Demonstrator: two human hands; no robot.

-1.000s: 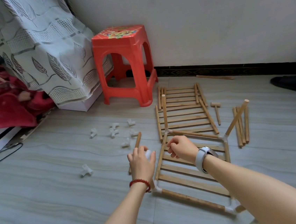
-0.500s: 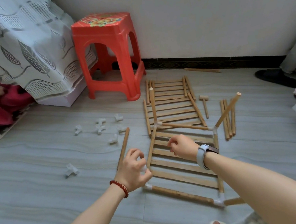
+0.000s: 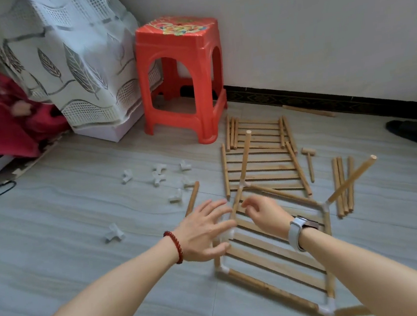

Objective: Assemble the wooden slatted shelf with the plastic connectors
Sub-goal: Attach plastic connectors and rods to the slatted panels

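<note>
One slatted shelf frame (image 3: 276,248) lies on the floor (image 3: 81,235), corners joined, two poles up. Past it wait more slats (image 3: 258,152), then loose connectors (image 3: 159,174) to its left. Both the left hand (image 3: 205,231) and right hand (image 3: 264,212) hover above it, holding nothing

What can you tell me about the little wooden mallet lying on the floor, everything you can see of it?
The wooden mallet is small and made of pale, unfinished-looking wood: a short block head at the far end and a thin round handle running toward the camera. It lies flat on the grey floor, to the right of the loose slatted panel and left of a bundle of dowels. Neither hand touches it, and it seems to lie apart from both.
</note>
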